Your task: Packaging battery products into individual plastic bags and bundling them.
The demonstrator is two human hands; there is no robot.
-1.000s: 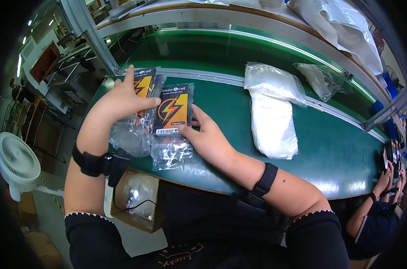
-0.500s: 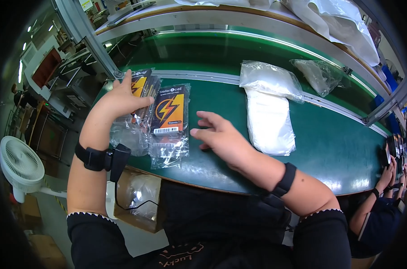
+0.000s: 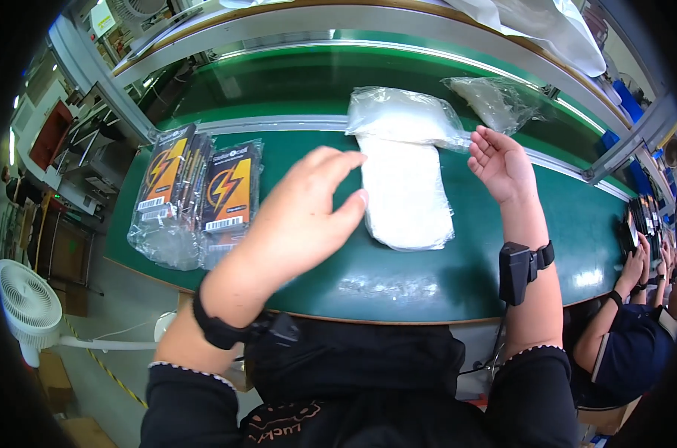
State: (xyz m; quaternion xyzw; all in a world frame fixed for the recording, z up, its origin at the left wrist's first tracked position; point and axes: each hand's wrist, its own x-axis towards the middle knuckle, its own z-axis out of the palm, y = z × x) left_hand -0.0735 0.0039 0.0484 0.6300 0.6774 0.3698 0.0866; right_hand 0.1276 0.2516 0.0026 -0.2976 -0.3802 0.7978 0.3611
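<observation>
My left hand (image 3: pixel 306 209) is over the green table with thumb and fingers apart, holding nothing. Its fingertips come close to the left edge of a stack of flat white plastic bags (image 3: pixel 404 194). A puffed transparent bag (image 3: pixel 402 116) lies over the far end of that stack. To the stack's right, my right hand (image 3: pixel 503 166) is raised with its palm turned up and inward, fingers loosely bent and empty. At the left lie black-and-orange boxes with a lightning mark in transparent bags: a row of several (image 3: pixel 164 175) and a single pack (image 3: pixel 230 190) beside it.
A crumpled transparent bag (image 3: pixel 495 104) lies behind my right hand. A metal-framed shelf (image 3: pixel 316 26) spans the far side. A white fan (image 3: pixel 29 302) stands off the table's left end. At the far right, a co-worker's hands (image 3: pixel 633 261) handle dark packs.
My left hand has left the row of packs and moved right to the white bags. My right hand has swung right, past the stack. The view has shifted right.
</observation>
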